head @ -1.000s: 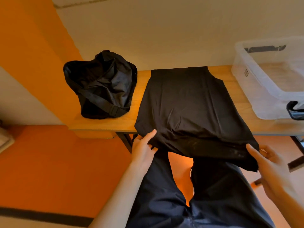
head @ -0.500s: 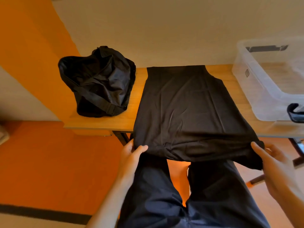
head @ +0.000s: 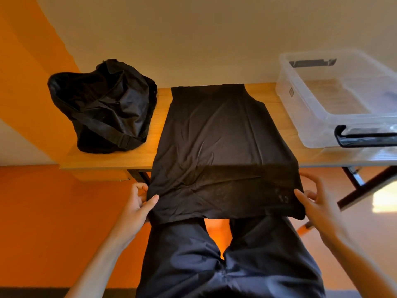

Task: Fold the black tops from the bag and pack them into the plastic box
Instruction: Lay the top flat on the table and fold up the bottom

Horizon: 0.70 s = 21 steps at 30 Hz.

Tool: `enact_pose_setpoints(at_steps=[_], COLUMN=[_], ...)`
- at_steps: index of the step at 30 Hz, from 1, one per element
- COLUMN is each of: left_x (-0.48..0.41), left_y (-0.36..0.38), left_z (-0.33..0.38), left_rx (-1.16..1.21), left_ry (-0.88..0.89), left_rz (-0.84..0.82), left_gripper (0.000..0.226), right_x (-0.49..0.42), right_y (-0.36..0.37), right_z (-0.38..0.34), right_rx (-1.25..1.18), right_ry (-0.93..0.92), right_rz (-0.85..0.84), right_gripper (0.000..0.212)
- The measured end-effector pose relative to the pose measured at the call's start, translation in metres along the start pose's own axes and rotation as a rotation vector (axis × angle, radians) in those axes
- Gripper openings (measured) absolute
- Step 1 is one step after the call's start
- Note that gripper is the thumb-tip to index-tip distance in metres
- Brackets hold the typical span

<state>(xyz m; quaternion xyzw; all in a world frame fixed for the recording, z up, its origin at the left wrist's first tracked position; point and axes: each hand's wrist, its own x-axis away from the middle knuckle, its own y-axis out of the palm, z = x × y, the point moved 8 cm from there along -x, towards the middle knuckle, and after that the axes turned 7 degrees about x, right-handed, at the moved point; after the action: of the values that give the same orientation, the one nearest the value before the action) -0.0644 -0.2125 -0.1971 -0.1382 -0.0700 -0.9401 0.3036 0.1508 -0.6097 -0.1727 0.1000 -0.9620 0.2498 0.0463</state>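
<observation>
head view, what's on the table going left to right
black bag → black top → plastic box

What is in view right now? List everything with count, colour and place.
table: 1, wooden, spans the middle of the view
black top: 1, black, flat on the table's middle, near hem hanging off the front edge
bag: 1, black, table's left end
plastic box: 1, clear, table's right end
latches: 2, black, on the box's ends
trousers: 1, dark navy, on the person's legs
left hand: 1, pinches the top's near left corner
right hand: 1, thumb on the near right corner; grip unclear
</observation>
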Motion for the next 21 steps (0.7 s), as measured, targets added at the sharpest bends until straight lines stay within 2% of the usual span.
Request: enact_pose_setpoints(at_steps=[2,4,7,8,12,14,17,21], left_x=[0.004,0.008,0.012,0.013,0.017,0.018,0.018,0.018], left_y=[-0.002,-0.004,-0.003,-0.003,-0.006,-0.009,-0.017,-0.022], left_z=[-0.003,-0.003,-0.004,-0.005,0.002,0.002,-0.002,-0.006], left_rx=[-0.004,-0.033,-0.003,-0.012,-0.188,-0.25,-0.218,-0.112], left_ry=[0.018,0.038,0.02,0.018,0.084,0.086,0.058,0.018], left_rz=[0.004,0.003,-0.034,-0.042,-0.047,-0.052,-0.032,-0.062], left_gripper=[0.027,0.03,0.055,0.06,0.035,0.04,0.051,0.047], right_x=[0.002,0.006,0.012,0.014,0.015,0.014,0.008,0.0], right_y=[0.004,0.013,0.024,0.025,0.019,0.016,0.01,0.006], right_z=[0.001,0.003,0.004,0.001,-0.002,0.001,0.019,0.04], right_rx=[0.084,0.064,0.061,0.09,0.142,0.131,0.068,-0.157], right_ry=[-0.013,-0.006,-0.01,-0.034,-0.138,-0.177,-0.133,-0.002], right_rz=[-0.054,-0.132,-0.194,-0.199,-0.137,-0.125,-0.143,-0.216], right_gripper=[0.031,0.032,0.058,0.06,0.039,0.031,0.036,0.043])
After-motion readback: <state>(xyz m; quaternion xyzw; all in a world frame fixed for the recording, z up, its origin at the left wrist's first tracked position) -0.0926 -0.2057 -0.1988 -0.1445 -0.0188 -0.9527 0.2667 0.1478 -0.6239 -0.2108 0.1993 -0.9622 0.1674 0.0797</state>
